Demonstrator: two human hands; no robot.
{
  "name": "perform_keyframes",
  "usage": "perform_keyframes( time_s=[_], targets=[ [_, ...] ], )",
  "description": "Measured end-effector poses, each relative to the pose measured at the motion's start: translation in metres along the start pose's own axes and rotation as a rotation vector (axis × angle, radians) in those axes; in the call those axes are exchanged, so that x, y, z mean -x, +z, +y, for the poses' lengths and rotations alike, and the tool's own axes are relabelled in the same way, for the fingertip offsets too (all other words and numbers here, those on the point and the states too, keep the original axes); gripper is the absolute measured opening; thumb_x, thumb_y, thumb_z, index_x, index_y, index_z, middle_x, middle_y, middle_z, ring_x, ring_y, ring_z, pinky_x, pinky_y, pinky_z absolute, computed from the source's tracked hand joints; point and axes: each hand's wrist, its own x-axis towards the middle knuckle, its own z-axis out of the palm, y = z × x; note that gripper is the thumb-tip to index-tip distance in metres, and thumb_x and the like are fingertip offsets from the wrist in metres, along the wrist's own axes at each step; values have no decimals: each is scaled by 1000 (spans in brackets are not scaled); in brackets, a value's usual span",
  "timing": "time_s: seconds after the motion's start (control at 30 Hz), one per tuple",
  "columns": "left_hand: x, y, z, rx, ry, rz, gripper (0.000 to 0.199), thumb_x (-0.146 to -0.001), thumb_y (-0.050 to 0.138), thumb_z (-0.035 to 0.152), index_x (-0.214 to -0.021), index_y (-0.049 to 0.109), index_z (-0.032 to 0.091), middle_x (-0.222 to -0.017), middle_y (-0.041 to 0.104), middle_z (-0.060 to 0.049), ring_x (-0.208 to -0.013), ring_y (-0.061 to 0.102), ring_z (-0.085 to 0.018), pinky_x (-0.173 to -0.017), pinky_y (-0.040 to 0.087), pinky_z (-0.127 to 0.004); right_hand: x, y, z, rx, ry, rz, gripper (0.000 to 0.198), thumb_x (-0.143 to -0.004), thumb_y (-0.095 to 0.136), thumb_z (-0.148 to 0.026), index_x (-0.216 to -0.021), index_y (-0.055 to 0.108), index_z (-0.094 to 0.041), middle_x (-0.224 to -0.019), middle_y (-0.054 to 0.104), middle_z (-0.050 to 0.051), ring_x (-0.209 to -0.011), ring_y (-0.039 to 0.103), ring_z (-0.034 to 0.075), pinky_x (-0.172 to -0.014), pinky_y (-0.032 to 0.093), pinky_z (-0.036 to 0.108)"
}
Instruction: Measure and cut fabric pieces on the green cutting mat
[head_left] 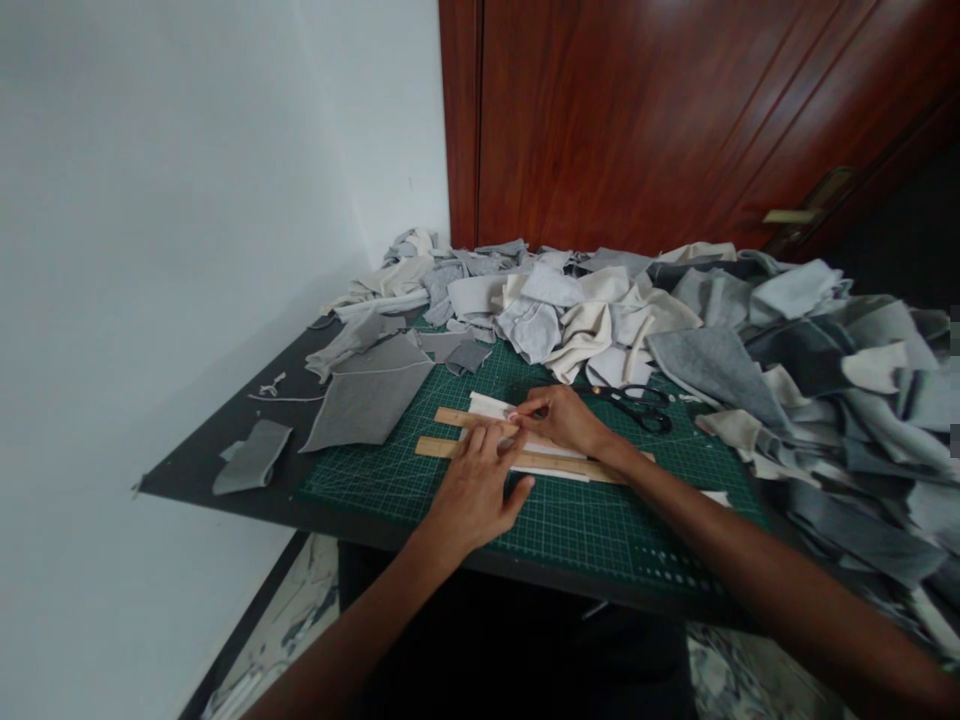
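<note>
My left hand lies with fingers stretched out on two wooden rulers, thumb out to the side. The nearer wooden ruler and the farther wooden ruler run side by side across a white strip of fabric. Just beyond the left fingertips, my right hand is closed in a pinch over the strip. Whatever is between its fingertips is too small to make out. Black-handled scissors rest behind the right hand, blades partly hidden.
A green cutting mat covers the middle of the dark table. Heaped grey and cream fabric scraps line the back and right side. A flat grey fabric piece and a folded grey piece lie leftward. Behind stands a wooden door.
</note>
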Motion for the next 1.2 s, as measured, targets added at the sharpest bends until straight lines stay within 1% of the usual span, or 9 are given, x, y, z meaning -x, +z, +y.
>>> perform_keyframes(
  time_s=[0.27, 0.4, 0.6, 0.7, 0.83, 0.87, 0.97, 1.1, 1.2],
  targets=[
    [0, 1, -1, -35, 7, 5, 51, -101, 52, 46, -142, 58, 17, -142, 48, -18, -140, 38, -39, -118, 36, -58, -32, 26, -16, -39, -22, 8, 17, -93, 70, -24, -87, 85, -19, -71, 69, 1, -62, 56, 10, -61, 35, 22],
    [-1, -1, -1, -37, 7, 4, 48, -99, 56, 43, -139, 60, 16, -141, 47, -18, -142, 36, -40, -119, 35, -59, -46, 35, -25, -20, -27, 19, 21, -93, 69, -24, -79, 83, -16, -71, 70, 1, -63, 56, 10, -62, 35, 22],
    [-2, -1, -1, -50, 4, -15, 49, -100, 55, 42, -141, 59, 17, -139, 48, -18, -140, 38, -40, -117, 38, -58, -48, 35, -26, -20, -40, 3, 21, -93, 69, -25, -80, 83, -15, -75, 73, 2, -64, 59, 10, -63, 37, 22],
    [-2, -1, -1, -51, 12, -4, 50, -100, 54, 43, -142, 58, 17, -143, 47, -19, -143, 36, -40, -118, 37, -57, -40, 26, -23, 10, -36, -14, 20, -93, 69, -24, -83, 84, -16, -73, 72, 2, -62, 57, 10, -61, 35, 23],
    [-1, -1, -1, -54, 9, -10, 53, -101, 53, 44, -148, 53, 19, -141, 51, -17, -137, 42, -38, -114, 40, -57, -18, 3, -13, -18, -15, -25, 20, -93, 69, -25, -83, 83, -16, -76, 74, 3, -64, 60, 11, -63, 39, 22],
    [-1, -1, -1, -53, 6, -12, 55, -101, 54, 44, -149, 52, 19, -139, 52, -17, -135, 43, -37, -113, 41, -57, -11, -6, -8, -44, 8, 2, 20, -93, 69, -28, -86, 83, -16, -79, 76, 4, -67, 62, 12, -64, 41, 22],
    [0, -2, -1, -49, 5, -16, 58, -100, 54, 43, -153, 48, 19, -137, 52, -17, -132, 44, -36, -113, 41, -56, 15, -39, 14, -76, 154, 197, 26, -94, 68, -37, -93, 83, -16, -88, 80, 6, -73, 68, 17, -66, 47, 25],
    [0, 0, -2, -41, 13, -8, 60, -100, 54, 45, -154, 45, 21, -138, 51, -16, -131, 45, -36, -112, 42, -55, 54, -78, 47, 171, 299, 326, 31, -94, 68, -45, -100, 81, -18, -90, 79, 8, -70, 67, 20, -70, 52, 31],
    [-1, 2, -4, -37, 22, 14, 59, -101, 53, 45, -155, 45, 21, -138, 51, -15, -133, 43, -35, -113, 40, -55, 79, -81, 51, 355, 276, 449, 36, -95, 67, -40, -118, 75, -13, -110, 73, 17, -79, 68, 24, -77, 55, 38]
  ],
)
